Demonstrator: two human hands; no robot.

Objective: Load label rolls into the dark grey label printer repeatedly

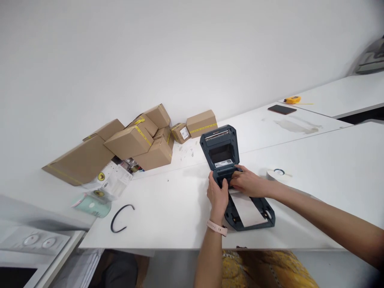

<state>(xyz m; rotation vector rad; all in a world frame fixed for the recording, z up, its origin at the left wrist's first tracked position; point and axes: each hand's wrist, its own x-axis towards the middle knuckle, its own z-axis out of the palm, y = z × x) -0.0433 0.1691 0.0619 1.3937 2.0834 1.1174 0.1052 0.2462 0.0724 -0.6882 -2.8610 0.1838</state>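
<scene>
A dark blue-grey label printer [220, 146] lies on the white table with its lid raised toward the wall. A white paper strip [247, 210] runs along its open base. My left hand [218, 196], with a pink band at the wrist, rests on the printer's left side near the hinge, thumb reaching inside. My right hand [247, 181] reaches into the same middle part from the right, fingers bent over the top of the strip. What its fingertips touch is hidden. To the right of the printer sits a white label roll [278, 175], partly behind my right forearm.
Cardboard boxes [129, 142] are piled against the wall at left, above clear packets and a green pouch [93, 205]. A black curved band [115, 219] lies front left. A phone [282, 109] and yellow tape measure [292, 100] lie at the back right.
</scene>
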